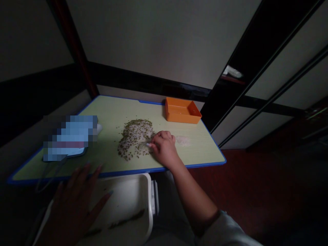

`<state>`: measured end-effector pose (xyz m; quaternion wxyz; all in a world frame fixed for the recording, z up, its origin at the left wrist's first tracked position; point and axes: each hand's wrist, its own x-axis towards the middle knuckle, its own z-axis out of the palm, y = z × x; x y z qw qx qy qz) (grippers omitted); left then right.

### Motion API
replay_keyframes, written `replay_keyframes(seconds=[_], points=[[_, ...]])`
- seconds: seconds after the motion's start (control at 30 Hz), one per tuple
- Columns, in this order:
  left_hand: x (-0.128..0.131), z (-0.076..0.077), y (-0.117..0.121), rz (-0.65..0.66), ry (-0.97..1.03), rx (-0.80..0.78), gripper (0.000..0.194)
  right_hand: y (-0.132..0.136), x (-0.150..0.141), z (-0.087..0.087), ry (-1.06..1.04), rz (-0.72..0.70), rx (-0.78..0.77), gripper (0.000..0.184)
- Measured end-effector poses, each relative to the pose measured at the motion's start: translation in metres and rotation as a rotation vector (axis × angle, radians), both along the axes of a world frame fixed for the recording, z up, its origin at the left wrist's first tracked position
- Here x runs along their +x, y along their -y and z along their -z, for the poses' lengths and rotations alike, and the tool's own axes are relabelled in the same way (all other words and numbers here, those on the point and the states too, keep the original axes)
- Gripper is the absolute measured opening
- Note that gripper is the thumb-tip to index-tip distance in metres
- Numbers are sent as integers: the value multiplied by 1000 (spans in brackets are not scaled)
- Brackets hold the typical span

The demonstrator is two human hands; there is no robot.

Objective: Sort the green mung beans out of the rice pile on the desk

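A mixed pile of small green beans and white rice-like grains point(135, 133) lies spread on the pale tabletop point(110, 109). My right hand point(164, 147) rests at the pile's right edge, its fingers curled together. A thin, greyish shape shows by its fingertips, too dim to name. Just right of that hand is a small patch of white grains point(183, 140), apart from the pile. My left hand point(77, 201) is in shadow at the lower left, fingers spread, over the white plastic bin point(150, 218) below the table's front edge. Nothing shows in its fingers.
An orange open box point(183, 118) stands at the table's back right corner. At the left lies a blurred-out device with a lit screen point(74, 136) and a cable point(48, 181). The blue table rim point(205, 164) borders dark floor on the right. Cabinet panels point(153, 41) rise behind.
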<state>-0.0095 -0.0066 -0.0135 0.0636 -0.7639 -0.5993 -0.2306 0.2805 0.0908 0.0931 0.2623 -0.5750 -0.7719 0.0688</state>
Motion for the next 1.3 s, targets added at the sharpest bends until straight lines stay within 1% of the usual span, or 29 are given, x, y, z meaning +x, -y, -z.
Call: replay_keyframes(seconds=[0.2, 0.3, 0.37, 0.43, 0.47, 0.6, 0.73, 0.87, 1.07, 1.3], points=[[2, -2, 2, -12, 6, 1, 77, 2, 2, 0, -55, -42, 21, 6], [3, -3, 3, -16, 6, 2, 77, 1, 10, -2, -109, 19, 53, 7], [4, -4, 3, -17, 12, -5, 76, -1, 20, -2, -141, 81, 73, 8], [6, -5, 4, -16, 24, -13, 75, -4, 33, -2, -153, 113, 78, 7], [7, -5, 4, -17, 32, -13, 75, -5, 40, -2, -153, 110, 74, 6], [9, -6, 4, -25, 52, 8, 74, -6, 66, -2, -124, 21, 33, 7], [7, -4, 3, -17, 26, 6, 74, 1, 81, -3, -100, -43, 38, 8], [6, -4, 3, -16, 27, -8, 75, 9, 83, -1, -101, -71, 41, 9], [8, -8, 4, -26, 53, -23, 75, 12, 76, 5, -96, -78, 45, 8], [8, -6, 5, -32, 43, -29, 75, 13, 75, 4, -108, -78, 33, 9]])
